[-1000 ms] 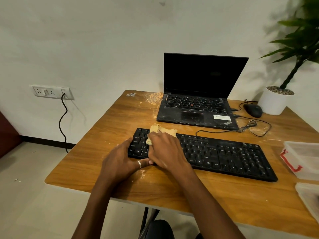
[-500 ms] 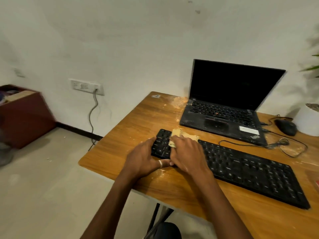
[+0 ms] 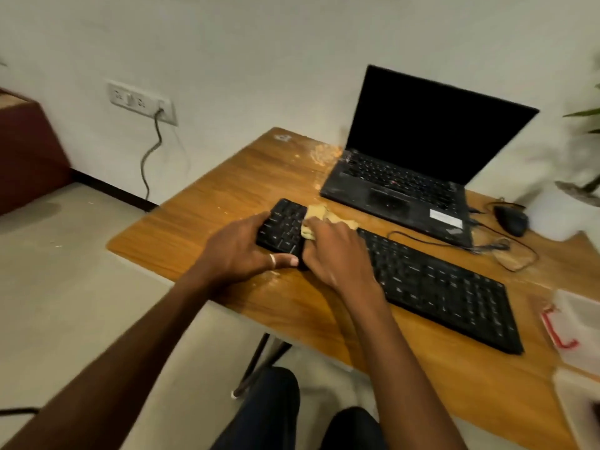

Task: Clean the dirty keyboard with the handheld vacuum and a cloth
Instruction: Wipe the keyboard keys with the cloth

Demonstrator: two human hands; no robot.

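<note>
Blur softens everything. Your right hand grasps the bunched tan cloth on the black keyboard's left keys, fingertips hidden. Your left hand clamps that end on the table. The laptop sticker is unreadable.

No text can be read. The white legends on the black full-size keyboard are blurred specks. The white rectangular sticker on the open black laptop is a smear. The red mark on the clear plastic box forms no legible letter.
</note>
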